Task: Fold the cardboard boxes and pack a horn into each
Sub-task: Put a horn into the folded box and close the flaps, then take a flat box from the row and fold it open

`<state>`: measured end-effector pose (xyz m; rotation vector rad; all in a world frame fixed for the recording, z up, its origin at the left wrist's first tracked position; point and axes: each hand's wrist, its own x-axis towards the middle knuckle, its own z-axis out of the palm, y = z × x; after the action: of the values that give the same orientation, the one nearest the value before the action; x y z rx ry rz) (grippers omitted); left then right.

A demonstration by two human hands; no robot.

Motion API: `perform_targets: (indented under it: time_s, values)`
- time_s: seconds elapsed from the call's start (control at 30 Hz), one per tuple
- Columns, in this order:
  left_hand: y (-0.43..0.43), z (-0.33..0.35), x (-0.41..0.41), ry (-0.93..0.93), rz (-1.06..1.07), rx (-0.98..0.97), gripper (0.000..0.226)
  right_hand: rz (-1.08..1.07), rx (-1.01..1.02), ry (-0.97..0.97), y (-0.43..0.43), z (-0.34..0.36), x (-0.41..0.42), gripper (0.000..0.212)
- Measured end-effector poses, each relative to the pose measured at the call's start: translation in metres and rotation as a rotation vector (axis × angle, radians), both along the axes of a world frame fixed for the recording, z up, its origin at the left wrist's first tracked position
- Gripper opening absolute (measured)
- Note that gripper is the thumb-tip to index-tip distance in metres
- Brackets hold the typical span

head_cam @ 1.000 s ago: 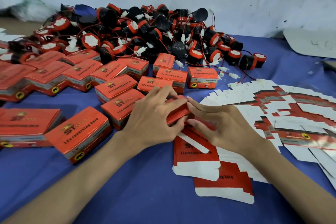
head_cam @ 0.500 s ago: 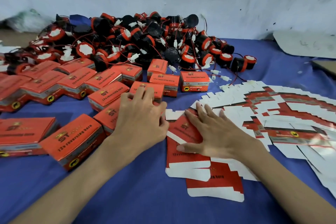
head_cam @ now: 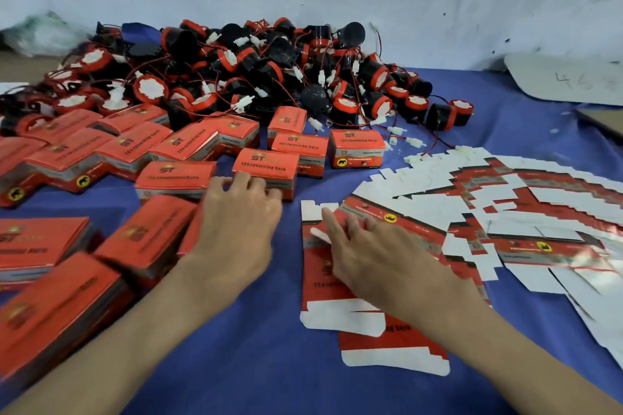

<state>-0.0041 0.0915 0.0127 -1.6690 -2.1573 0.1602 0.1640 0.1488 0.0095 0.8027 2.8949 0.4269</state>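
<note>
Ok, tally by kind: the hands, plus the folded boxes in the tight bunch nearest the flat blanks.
Hands: 2, left hand and right hand
Boxes: 4
Total: 6

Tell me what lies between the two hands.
Head view: only a strip of bare blue cloth separates the left hand from the flat carton under the right hand.

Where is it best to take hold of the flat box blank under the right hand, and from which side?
Probably its left long edge, coming from the left: the flat box blank lies flat with that edge free on the blue cloth, while its right side meets the other blanks. The right hand rests flat on top.
</note>
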Motion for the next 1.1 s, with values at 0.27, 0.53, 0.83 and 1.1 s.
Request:
perform_targets:
  time_s: [0.27, 0.53, 0.83, 1.1]
  values:
    - [0.007, 0.0, -0.013, -0.328, -0.394, 0.532, 0.02, -0.042, 0.151, 0.888, 0.018, 0.027, 0.011, 0.036]
    - [0.01, 0.006, 0.01, -2.122, -0.405, 0.439, 0.026, -0.37, -1.051, 1.808, 0.028, 0.015, 0.006, 0.015]
    - [0.01, -0.003, 0.003, -2.655, -0.262, 0.201, 0.035, -0.422, -1.51, 1.594, 0.04, 0.01, 0.011, 0.022]
    - [0.005, 0.003, 0.009, -2.44, -0.362, -0.01, 0.022, -0.407, -1.461, 1.568, 0.037, 0.007, 0.008, 0.027]
